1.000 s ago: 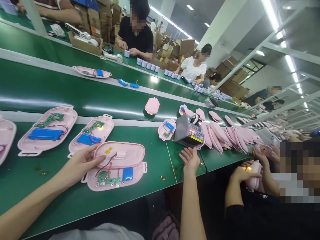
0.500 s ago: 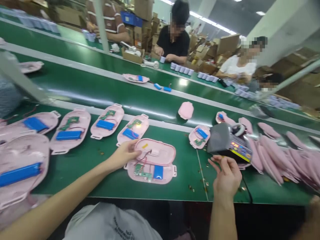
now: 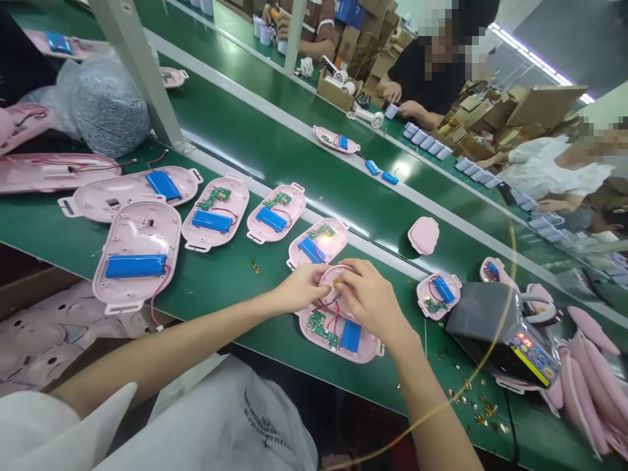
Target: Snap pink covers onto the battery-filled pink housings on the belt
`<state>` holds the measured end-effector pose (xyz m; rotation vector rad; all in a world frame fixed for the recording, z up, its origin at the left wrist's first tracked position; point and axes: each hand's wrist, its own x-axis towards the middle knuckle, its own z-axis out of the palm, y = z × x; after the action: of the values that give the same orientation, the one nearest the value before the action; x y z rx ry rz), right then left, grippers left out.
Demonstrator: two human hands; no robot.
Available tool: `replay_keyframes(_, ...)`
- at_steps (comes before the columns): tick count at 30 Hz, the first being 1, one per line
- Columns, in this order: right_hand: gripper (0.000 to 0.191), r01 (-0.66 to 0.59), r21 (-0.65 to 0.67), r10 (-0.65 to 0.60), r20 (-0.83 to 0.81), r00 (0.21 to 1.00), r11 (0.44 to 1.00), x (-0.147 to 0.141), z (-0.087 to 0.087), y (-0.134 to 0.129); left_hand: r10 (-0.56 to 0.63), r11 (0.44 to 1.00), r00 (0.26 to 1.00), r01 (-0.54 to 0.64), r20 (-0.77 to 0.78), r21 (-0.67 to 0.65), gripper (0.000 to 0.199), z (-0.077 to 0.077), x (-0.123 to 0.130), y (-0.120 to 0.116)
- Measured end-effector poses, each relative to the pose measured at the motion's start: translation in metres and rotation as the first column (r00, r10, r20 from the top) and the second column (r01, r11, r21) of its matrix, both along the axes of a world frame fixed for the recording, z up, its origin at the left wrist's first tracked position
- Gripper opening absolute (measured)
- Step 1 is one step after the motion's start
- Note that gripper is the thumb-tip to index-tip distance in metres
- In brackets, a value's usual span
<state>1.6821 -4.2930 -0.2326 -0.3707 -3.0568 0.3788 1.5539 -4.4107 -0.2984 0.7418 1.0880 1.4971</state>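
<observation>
My left hand (image 3: 307, 286) grips the near-left end of a pink plastic cover (image 3: 328, 278), tilted up with its inside facing me. My right hand (image 3: 373, 297) is closed over the cover's other side, fingertips pressed to the inside beside a small yellow strip (image 3: 336, 283). Whether a further strip lies under these fingers is hidden. Below the cover, a matching pink shell (image 3: 366, 354) lies on the green bench, holding a green circuit board (image 3: 321, 327) and a blue battery pack (image 3: 350, 337). Thin red and dark wires run between cover and shell.
More pink shells with blue batteries (image 3: 135, 265) line the bench to the left. A grey tape dispenser (image 3: 500, 327) with a lit panel stands right, near stacked pink covers (image 3: 583, 386). Amber scraps (image 3: 483, 409) litter the bench. Co-workers sit across a conveyor (image 3: 235, 124).
My right hand has left the tape dispenser and come over to the pink cover, its fingers now on the inside. My left hand still holds the cover. The view has turned and tilted.
</observation>
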Motion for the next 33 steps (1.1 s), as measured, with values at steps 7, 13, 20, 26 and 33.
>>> replay_keyframes(7, 0.011, 0.068, 0.181, -0.057, -0.068, 0.996, 0.981, -0.008, -0.006, -0.011, 0.003, 0.999, 0.999, -0.005, 0.038, 0.053, 0.029, -0.006, 0.003, -0.002)
replay_keyframes(13, 0.02, 0.377, 0.068, -0.38, 0.038, 0.924, 0.924, -0.012, 0.007, -0.003, 0.052, 0.998, 0.999, -0.052, 0.008, 0.029, 0.029, -0.005, 0.005, -0.006)
replay_keyframes(20, 0.019, 0.384, -0.09, -0.39, -0.067, 0.918, 0.919, -0.004, 0.012, 0.004, 0.106, 0.994, 0.978, -0.108, -0.178, -0.001, 0.028, -0.005, 0.007, -0.006)
replay_keyframes(26, 0.015, 0.337, -0.205, -0.354, -0.051, 0.934, 0.919, -0.001, 0.015, 0.001, 0.075, 0.997, 0.898, -0.065, -0.433, 0.038, 0.032, 0.002, 0.002, -0.009)
replay_keyframes(33, 0.004, 0.174, -0.129, -0.199, -0.216, 0.956, 0.976, 0.024, 0.011, -0.011, -0.004, 0.998, 0.777, 0.045, -0.629, 0.049, 0.022, 0.008, 0.003, -0.021)
